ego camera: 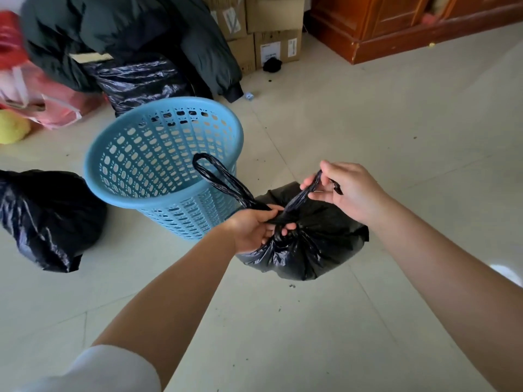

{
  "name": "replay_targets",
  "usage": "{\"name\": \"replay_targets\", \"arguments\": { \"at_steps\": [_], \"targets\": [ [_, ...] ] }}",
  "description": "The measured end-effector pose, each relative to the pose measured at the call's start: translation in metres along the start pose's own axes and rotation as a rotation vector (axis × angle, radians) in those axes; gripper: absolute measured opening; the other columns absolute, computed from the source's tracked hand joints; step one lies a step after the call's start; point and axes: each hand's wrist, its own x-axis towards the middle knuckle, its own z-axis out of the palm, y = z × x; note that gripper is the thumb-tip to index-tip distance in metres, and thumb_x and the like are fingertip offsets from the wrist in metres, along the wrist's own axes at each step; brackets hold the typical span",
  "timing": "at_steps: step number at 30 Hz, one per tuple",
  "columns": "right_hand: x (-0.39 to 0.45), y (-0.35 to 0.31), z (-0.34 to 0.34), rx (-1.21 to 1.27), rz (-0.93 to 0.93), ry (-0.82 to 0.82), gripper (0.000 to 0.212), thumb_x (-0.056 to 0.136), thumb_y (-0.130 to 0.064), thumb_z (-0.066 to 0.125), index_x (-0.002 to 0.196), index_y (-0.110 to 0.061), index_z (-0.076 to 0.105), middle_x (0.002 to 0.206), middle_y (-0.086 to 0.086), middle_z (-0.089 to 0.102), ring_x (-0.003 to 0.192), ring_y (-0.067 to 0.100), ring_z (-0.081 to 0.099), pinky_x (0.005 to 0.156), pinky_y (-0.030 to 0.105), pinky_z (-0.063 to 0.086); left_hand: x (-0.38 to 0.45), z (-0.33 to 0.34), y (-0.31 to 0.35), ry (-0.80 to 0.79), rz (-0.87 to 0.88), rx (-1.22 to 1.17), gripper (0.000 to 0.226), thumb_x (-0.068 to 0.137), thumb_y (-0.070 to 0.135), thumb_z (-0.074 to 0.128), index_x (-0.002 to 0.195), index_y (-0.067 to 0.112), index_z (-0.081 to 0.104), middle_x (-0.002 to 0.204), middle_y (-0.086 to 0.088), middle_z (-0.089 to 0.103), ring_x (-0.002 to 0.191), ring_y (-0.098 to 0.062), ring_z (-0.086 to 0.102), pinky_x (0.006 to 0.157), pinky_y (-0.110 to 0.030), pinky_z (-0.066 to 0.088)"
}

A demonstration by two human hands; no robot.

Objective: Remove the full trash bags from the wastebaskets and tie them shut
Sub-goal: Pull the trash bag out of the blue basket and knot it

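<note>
A full black trash bag [317, 244] sits on the tiled floor at centre, its neck gathered into a knot. My left hand [254, 230] grips the neck and one looped handle strip that sticks up to the left. My right hand [342, 190] pinches the other handle strip and holds it taut, up and to the right. A light blue perforated wastebasket [158, 159] stands just behind and left of the bag, tilted toward me, with no bag in it.
Another black trash bag [48, 219] lies on the floor at left. A third black bag [135, 80] sits behind the basket under a dark jacket [127, 32]. Cardboard boxes [271, 38] and a wooden cabinet [410, 26] line the far side. Red and pink bags [42, 103] lie far left.
</note>
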Motion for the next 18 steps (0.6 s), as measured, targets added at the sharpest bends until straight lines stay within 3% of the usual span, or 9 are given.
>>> {"name": "replay_targets", "arguments": {
  "at_steps": [2, 5, 9, 14, 16, 17, 18],
  "targets": [
    [-0.001, -0.001, 0.000, 0.085, -0.024, 0.060, 0.042, 0.098, -0.012, 0.035, 0.057, -0.007, 0.041, 0.049, 0.004, 0.067, 0.062, 0.020, 0.068, 0.054, 0.022, 0.058, 0.005, 0.003, 0.001, 0.023, -0.005, 0.008, 0.032, 0.100, 0.012, 0.027, 0.079, 0.021, 0.050, 0.050, 0.005, 0.069, 0.039, -0.001, 0.058, 0.038, -0.015, 0.027],
    [-0.007, -0.004, 0.001, 0.146, 0.021, -0.031, 0.048, 0.098, -0.010, 0.034, 0.052, -0.003, 0.047, 0.054, 0.007, 0.069, 0.063, 0.018, 0.072, 0.060, 0.025, 0.061, 0.010, 0.002, 0.003, 0.041, 0.013, -0.072, 0.031, 0.100, 0.014, 0.027, 0.079, 0.021, 0.048, 0.049, 0.004, 0.068, 0.039, -0.003, 0.058, 0.035, -0.014, 0.031],
    [-0.019, 0.015, -0.004, 0.261, 0.222, -0.133, 0.064, 0.097, -0.009, 0.032, 0.038, -0.005, 0.055, 0.057, 0.011, 0.070, 0.067, 0.019, 0.073, 0.052, 0.023, 0.060, 0.012, -0.002, -0.002, 0.033, 0.079, -0.280, 0.035, 0.100, 0.018, 0.026, 0.075, 0.019, 0.050, 0.049, 0.000, 0.067, 0.039, -0.008, 0.060, 0.039, -0.009, 0.042],
    [-0.025, 0.026, -0.012, 0.171, 0.425, -0.097, 0.060, 0.097, -0.011, 0.034, 0.040, -0.003, 0.051, 0.053, 0.009, 0.067, 0.064, 0.016, 0.073, 0.048, 0.021, 0.058, 0.008, 0.004, -0.010, -0.006, 0.094, -0.246, 0.031, 0.093, 0.026, 0.042, 0.066, 0.015, 0.056, 0.044, 0.000, 0.062, 0.033, -0.006, 0.055, 0.036, -0.010, 0.041],
    [-0.029, 0.025, -0.012, 0.147, 0.485, -0.137, 0.045, 0.098, -0.011, 0.031, 0.059, 0.002, 0.050, 0.049, 0.007, 0.066, 0.081, 0.019, 0.074, 0.048, 0.020, 0.058, 0.009, 0.003, -0.015, 0.000, 0.101, -0.186, 0.021, 0.090, 0.019, 0.048, 0.068, 0.016, 0.048, 0.044, 0.007, 0.059, 0.035, -0.003, 0.054, 0.041, -0.014, 0.042],
    [-0.031, 0.025, -0.012, 0.131, 0.514, -0.154, 0.039, 0.098, -0.011, 0.029, 0.069, 0.003, 0.050, 0.045, 0.006, 0.065, 0.105, 0.023, 0.067, 0.048, 0.019, 0.058, 0.011, 0.003, -0.017, 0.006, 0.104, -0.168, 0.025, 0.089, 0.016, 0.050, 0.066, 0.017, 0.042, 0.043, 0.008, 0.057, 0.036, -0.003, 0.054, 0.044, -0.014, 0.042],
    [-0.031, 0.026, -0.010, 0.119, 0.535, -0.161, 0.039, 0.098, -0.011, 0.028, 0.072, 0.005, 0.052, 0.041, 0.006, 0.063, 0.129, 0.027, 0.048, 0.047, 0.017, 0.057, 0.013, 0.002, -0.020, 0.018, 0.113, -0.167, 0.032, 0.090, 0.011, 0.050, 0.060, 0.017, 0.039, 0.041, 0.007, 0.055, 0.036, -0.004, 0.053, 0.045, -0.014, 0.044]
  ]
}}
